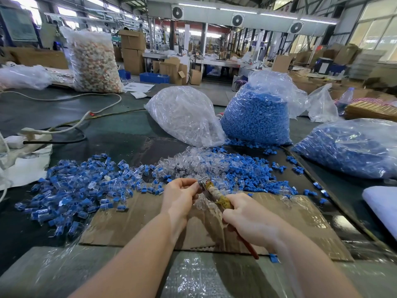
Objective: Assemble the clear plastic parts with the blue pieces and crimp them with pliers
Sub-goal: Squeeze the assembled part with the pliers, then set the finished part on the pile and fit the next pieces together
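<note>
Pliers [217, 195]: dull metal head, handles wrapped in worn yellowed tape, red plastic tip. Clear parts [189, 160] glossy, see-through plastic; blue pieces [240, 168] matt plastic. Cardboard sheet [300, 220] rough, brown. Bags [184, 115] thin crinkled glossy film.

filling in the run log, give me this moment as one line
step: crimping | right hand: holds pliers | left hand: pinches part at plier tip, part hidden | pile of assembled pieces: left on table

Item pinched in left hand [179, 195] at pliers [217, 196] nose: hidden by fingertips, type indeterminate. Pliers handles largely concealed inside right hand [249, 220]. Pliers jaw position: too blurred to determine. Blue-filled bag [352, 147] and white pad [382, 206] truncated by right frame edge
</note>
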`<state>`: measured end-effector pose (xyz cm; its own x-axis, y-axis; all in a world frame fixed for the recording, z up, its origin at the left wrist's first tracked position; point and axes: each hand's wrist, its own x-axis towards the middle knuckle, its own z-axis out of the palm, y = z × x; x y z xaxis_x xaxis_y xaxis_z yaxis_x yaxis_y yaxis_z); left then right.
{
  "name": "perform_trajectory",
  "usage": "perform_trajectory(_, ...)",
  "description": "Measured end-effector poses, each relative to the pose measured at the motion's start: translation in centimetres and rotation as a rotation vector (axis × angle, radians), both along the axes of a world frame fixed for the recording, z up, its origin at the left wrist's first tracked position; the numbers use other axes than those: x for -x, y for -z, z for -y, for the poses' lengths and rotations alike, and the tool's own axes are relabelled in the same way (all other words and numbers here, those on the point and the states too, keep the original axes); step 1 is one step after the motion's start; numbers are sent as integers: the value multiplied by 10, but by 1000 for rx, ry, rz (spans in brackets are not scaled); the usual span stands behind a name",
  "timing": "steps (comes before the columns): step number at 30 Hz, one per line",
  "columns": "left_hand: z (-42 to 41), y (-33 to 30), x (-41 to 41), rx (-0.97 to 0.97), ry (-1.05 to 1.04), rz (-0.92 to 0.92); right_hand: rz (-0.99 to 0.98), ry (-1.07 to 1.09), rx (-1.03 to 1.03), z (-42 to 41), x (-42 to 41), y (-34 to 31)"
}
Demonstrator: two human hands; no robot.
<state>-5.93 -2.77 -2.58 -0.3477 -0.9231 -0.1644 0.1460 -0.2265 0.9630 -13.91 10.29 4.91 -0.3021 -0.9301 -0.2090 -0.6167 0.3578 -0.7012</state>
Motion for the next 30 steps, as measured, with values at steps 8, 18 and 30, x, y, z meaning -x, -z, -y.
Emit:
perform_trajectory(8,-2,0,-1,-59,-22,-57,160,51,50,-3,1,6)
perform_trajectory(18,25,-3,-55,701,-267,908,-279,382,89,-6,43,26)
perform_trajectory(30,22,5,-55,903,-207,977,-697,559,-188,-15,72,57)
